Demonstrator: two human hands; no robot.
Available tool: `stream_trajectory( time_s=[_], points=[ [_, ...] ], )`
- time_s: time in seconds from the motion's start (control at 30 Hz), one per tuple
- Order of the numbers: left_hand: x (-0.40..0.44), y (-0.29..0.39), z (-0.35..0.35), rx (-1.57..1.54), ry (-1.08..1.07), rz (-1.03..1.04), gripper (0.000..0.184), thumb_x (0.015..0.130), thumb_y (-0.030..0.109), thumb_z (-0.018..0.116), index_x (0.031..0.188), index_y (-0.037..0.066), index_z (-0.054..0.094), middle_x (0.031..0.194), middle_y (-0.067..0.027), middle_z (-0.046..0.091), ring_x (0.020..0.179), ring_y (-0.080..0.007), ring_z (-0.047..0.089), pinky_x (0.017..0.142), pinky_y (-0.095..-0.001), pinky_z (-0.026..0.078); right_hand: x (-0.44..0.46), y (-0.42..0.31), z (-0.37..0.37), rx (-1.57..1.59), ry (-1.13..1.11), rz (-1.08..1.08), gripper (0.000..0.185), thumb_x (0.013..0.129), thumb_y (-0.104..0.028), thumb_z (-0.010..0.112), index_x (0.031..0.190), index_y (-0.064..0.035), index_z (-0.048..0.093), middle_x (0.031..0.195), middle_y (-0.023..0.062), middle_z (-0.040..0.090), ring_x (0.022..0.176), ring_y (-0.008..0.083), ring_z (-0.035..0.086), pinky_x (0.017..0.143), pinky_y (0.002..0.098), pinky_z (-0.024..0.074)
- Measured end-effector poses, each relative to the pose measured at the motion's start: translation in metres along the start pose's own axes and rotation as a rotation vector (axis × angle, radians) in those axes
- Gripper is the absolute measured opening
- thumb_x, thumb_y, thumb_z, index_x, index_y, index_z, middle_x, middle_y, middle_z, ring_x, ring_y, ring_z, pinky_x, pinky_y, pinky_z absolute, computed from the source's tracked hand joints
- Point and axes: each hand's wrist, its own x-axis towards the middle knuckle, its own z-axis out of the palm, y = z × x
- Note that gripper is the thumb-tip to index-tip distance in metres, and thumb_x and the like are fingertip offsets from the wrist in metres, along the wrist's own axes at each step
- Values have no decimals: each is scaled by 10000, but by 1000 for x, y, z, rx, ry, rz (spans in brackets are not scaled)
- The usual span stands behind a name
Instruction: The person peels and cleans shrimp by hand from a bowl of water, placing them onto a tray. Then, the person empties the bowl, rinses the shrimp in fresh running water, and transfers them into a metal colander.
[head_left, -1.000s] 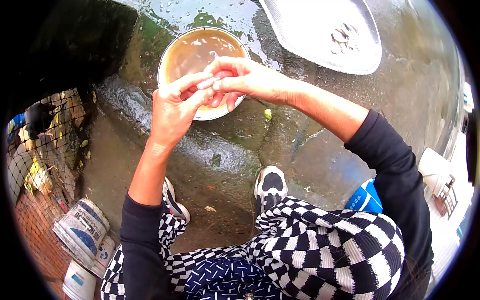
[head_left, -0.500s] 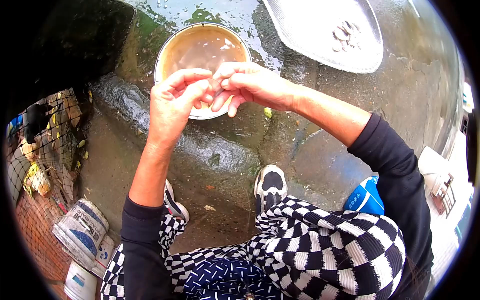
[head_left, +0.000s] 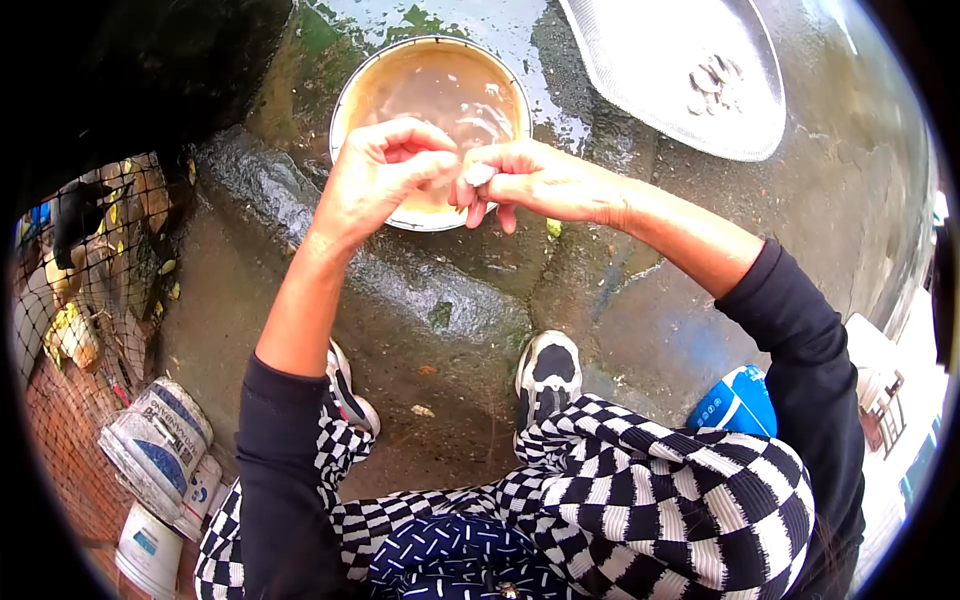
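Observation:
Over the near part of a basin (head_left: 340, 118) of brownish water, both of my hands are raised close to each other. Between the thumb and fingers of my right hand (head_left: 535, 180) is a small pale fish (head_left: 479, 174). My left hand (head_left: 385, 175) is closed in a pinch just left of it; whatever its fingertips hold is too small to make out. Several small silvery fish (head_left: 714, 84) lie on a white mesh tray (head_left: 650, 70) beyond my right forearm.
Wet, uneven concrete (head_left: 450, 290) surrounds the basin. A blue-and-white bag (head_left: 737, 402) sits by my right knee. Used buckets (head_left: 160, 440) stand at the lower left, beside black netting (head_left: 100, 270) with a dark bird behind it. My shoes (head_left: 549, 372) are below the basin.
My hands have drawn slightly apart, and the pale fish now shows clearly in my right hand. The basin and tray appear shifted a little to the right as the view moved.

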Motion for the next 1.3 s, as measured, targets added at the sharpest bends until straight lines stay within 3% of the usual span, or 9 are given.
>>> stream_trajectory(
  time_s=[0.17, 0.3, 0.47, 0.53, 0.6, 0.7, 0.8, 1.0, 1.3],
  points=[
    [29, -25, -30, 952, 175, 199, 471, 771, 152, 656, 1217, 105, 514, 1301, -215, 418, 1146, -336, 483, 912, -384, 431, 5, -16, -17, -134, 110, 24, 189, 909, -187, 444, 926, -48, 571, 921, 28, 615, 803, 90, 596, 614, 231, 475],
    [41, -54, -6, 1384, 32, 169, 469, 780, 204, 613, 1219, 100, 483, 1294, -200, 392, 1156, -368, 446, 920, -459, 406, 11, -18, -20, -175, 210, 38, 215, 911, -249, 481, 902, -55, 571, 859, 9, 602, 734, 75, 586, 592, 221, 455],
    [47, -47, -10, 1297, -235, -38, 413, 795, 101, 518, 1207, 117, 483, 1275, -232, 445, 989, -411, 554, 869, -444, 441, 13, -18, -15, -492, 297, 160, 250, 895, -214, 486, 999, 1, 561, 726, 79, 607, 657, 153, 604, 627, 316, 501],
    [58, -42, -17, 1120, -173, -132, 344, 821, 105, 515, 1163, 75, 506, 1154, -236, 528, 988, -391, 558, 841, -429, 450, 23, -12, -22, -864, 200, -16, 235, 856, -187, 495, 995, -8, 557, 789, 132, 626, 686, 219, 628, 638, 351, 515],
    [58, -67, -29, 939, 132, 203, 253, 829, 126, 512, 1072, 55, 528, 875, -219, 612, 865, -345, 606, 757, -452, 456, 33, -11, -23, -1340, 171, -111, 236, 820, -199, 527, 984, -38, 576, 868, 146, 633, 762, 269, 641, 675, 374, 518],
    [58, -39, -32, 541, 173, -19, 238, 872, 194, 530, 1017, 6, 540, 932, -186, 625, 904, -274, 623, 742, -352, 458, 58, 0, -31, -1769, 77, -144, 240, 817, -212, 535, 999, -75, 611, 943, 118, 632, 888, 285, 627, 720, 394, 515],
    [51, -37, -32, 794, 315, 77, 227, 893, 198, 485, 1026, 21, 536, 930, -191, 625, 888, -340, 614, 744, -399, 466, 70, 22, -23, -1875, -80, 5, 259, 815, -238, 549, 1010, -92, 637, 1037, 102, 609, 1005, 299, 581, 745, 431, 507],
    [37, -43, -24, 1227, -83, 203, 275, 835, 48, 415, 1099, 27, 490, 945, -236, 596, 899, -407, 569, 777, -471, 448, 66, 25, -23, -1898, 60, -195, 251, 804, -229, 519, 967, -86, 646, 1082, 116, 530, 868, 210, 579, 678, 334, 482],
    [28, -16, -24, 1032, 11, 77, 245, 813, 96, 571, 1043, 13, 591, 859, -169, 635, 756, -287, 634, 703, -375, 492, 35, -13, -17, -1561, 198, -218, 193, 807, -174, 511, 947, -49, 556, 897, 102, 588, 864, 264, 607, 674, 376, 519]
  ],
)
